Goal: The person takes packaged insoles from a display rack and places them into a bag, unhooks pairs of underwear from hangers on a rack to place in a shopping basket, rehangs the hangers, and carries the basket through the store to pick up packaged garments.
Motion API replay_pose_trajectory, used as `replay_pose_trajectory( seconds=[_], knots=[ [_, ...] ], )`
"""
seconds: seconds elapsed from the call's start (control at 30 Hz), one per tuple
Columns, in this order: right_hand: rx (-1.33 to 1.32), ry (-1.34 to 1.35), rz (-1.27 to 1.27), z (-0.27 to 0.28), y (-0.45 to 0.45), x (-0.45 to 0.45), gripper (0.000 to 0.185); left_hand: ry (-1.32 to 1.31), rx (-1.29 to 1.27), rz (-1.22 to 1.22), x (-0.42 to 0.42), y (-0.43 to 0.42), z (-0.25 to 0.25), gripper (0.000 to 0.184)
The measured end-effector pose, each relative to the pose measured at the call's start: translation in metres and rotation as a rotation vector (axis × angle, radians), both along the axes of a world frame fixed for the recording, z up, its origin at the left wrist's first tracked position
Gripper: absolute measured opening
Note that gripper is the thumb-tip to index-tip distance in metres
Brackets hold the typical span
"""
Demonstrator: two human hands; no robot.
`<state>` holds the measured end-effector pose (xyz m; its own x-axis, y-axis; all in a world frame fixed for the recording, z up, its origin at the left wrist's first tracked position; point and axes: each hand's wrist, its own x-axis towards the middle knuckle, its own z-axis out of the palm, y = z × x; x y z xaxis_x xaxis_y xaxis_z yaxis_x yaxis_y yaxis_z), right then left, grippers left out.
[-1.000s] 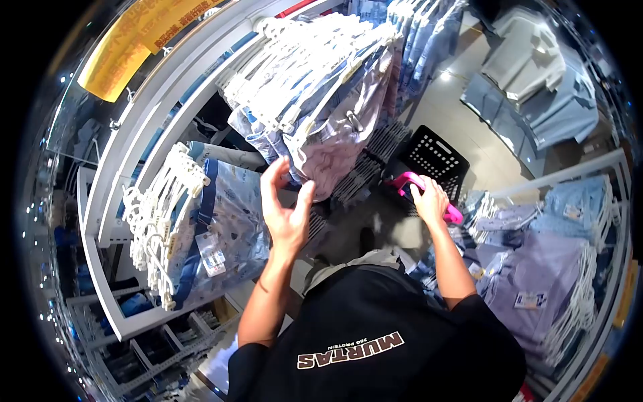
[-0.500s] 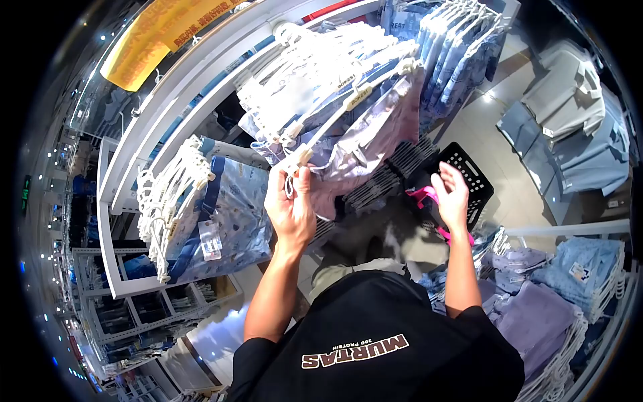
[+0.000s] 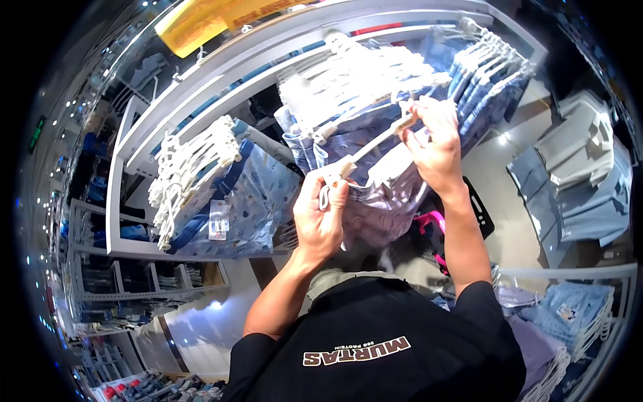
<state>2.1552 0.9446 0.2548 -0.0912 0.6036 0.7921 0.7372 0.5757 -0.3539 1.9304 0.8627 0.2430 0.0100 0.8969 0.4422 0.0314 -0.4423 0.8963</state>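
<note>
Left hand (image 3: 318,218) drawn in narrow, fingers closed around the near clip end of a white hanger (image 3: 378,144); right hand (image 3: 439,144) closed on the far end, bar slanting up between the two. A pale lilac garment (image 3: 385,218) hangs below the bar, at the front of the rack, close against the packed row. State of things: both ends of the hanger in hand, garment and hanger together. The garment looks attached by its waist; cannot tell if the clips are fastened, or if the hook is off the rail. Just behind, a dense row of white hangers (image 3: 362,74) with blue garments under it; more blue garments (image 3: 492,74) beside it. On the other side, inside the white rack frame (image 3: 114,201), printed blue garments (image 3: 251,194) on hangers, one with a tag (image 3: 219,221). Containers: black basket (image 3: 485,221), slotted edge showing, mostly behind the right forearm (image 3: 469,234); contents hidden. A bright pink piece (image 3: 439,221) nearby. Lower left, divided white shelving (image 3: 157,295) holds dark goods, too small to name. Lower right, a second rack (image 3: 576,273) holds blue and lilac garments on hangers.
</note>
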Motion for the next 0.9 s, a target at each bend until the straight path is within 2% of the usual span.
replay_pose_trajectory(
  seconds=[0.03,0.13,0.27,0.37,0.4,0.47,0.53,0.57,0.6,0.63,0.7,0.73,0.8,0.9],
  knots=[
    [0.012,0.017,0.016,0.004,0.000,-0.001,0.035,-0.002,0.009,0.003,-0.002,0.001,-0.003,0.025],
    [0.120,0.057,0.040,0.017,-0.006,0.001,0.032,-0.013,0.025,0.023,-0.007,-0.002,-0.014,0.022],
    [0.157,0.130,0.050,-0.006,-0.018,0.010,0.027,0.052,-0.083,-0.069,-0.013,-0.010,-0.034,0.021],
    [0.066,0.255,-0.030,-0.036,-0.029,0.016,0.024,0.294,-0.041,-0.120,-0.021,-0.019,-0.080,0.026],
    [0.010,0.346,-0.042,-0.047,-0.033,0.019,0.023,0.361,-0.030,-0.150,-0.029,-0.024,-0.107,0.021],
    [-0.118,0.615,-0.065,-0.072,-0.043,0.020,0.023,0.330,-0.304,-0.199,-0.030,-0.046,-0.116,0.020],
    [-0.170,0.779,-0.059,-0.093,-0.053,0.022,0.024,0.403,-0.318,-0.231,-0.030,-0.060,-0.118,0.016],
    [-0.159,0.809,-0.047,-0.103,-0.055,0.021,0.029,0.329,-0.427,-0.297,-0.028,-0.067,-0.116,0.016],
    [-0.115,0.794,-0.048,-0.104,-0.059,0.017,0.023,0.255,-0.536,-0.359,-0.026,-0.072,-0.112,0.016],
    [-0.170,0.963,-0.040,-0.106,-0.060,0.013,0.022,0.364,-0.190,-0.394,-0.025,-0.069,-0.118,0.016],
    [-0.154,0.764,-0.114,-0.111,-0.061,0.010,0.029,0.365,-0.151,-0.498,-0.019,-0.069,-0.114,0.017],
    [-0.152,1.088,-0.025,-0.115,-0.056,-0.002,0.034,0.367,-0.126,-0.549,-0.015,-0.069,-0.110,0.019],
    [-0.196,1.476,0.153,-0.116,-0.055,-0.008,0.039,0.379,-0.124,-0.628,-0.002,-0.071,-0.104,0.023],
    [-0.323,1.769,0.348,-0.119,-0.058,-0.003,0.042,0.462,-0.129,-0.690,0.010,-0.077,-0.105,0.017]
  ],
)
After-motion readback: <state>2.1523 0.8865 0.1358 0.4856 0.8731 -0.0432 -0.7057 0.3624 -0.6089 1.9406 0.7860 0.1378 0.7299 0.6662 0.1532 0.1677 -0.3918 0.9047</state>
